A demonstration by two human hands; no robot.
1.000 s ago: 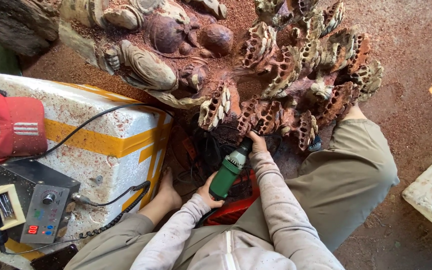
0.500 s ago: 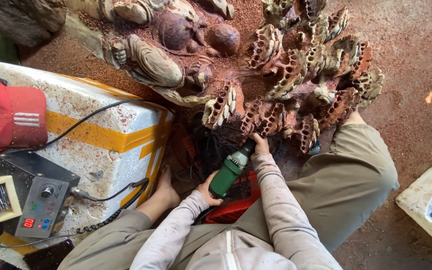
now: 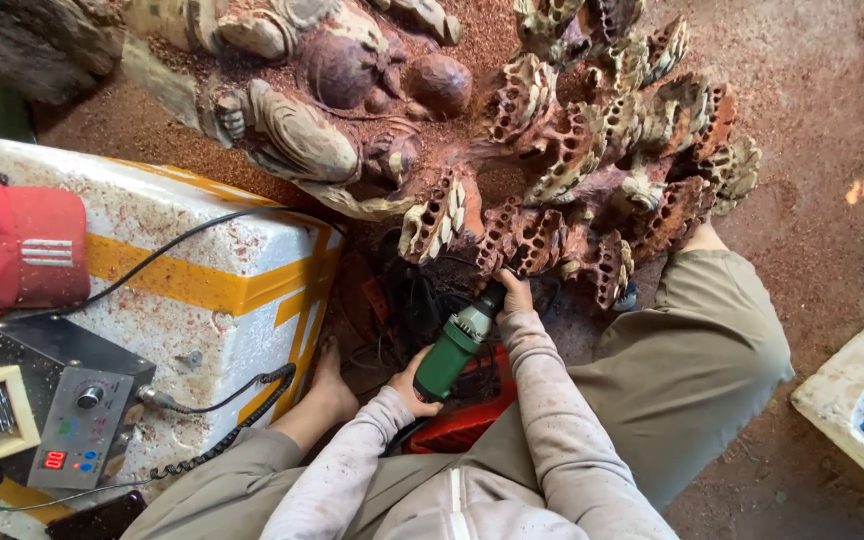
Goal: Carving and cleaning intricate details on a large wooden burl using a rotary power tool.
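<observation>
Little has shifted since the earlier frames: only the view has drifted slightly, and both hands are kept on the tool as before.

In the head view, a green, cylindrical hand-held power carving tool is held low beneath the large reddish-brown wooden carving of lotus pods, above the dusty red floor. Its long axis is slanted, rear end toward the lower left, working tip pointed up and to the right, into the underside of the pods. The left hand is wrapped around the rear of the green body. The right hand is closed about the front end, just beside the wood.

At the left, a white foam box banded with yellow tape is seen. On its left edge a red cap is laid, and at its lower left corner a grey metal control box is set, with a black cable running from it.
</observation>
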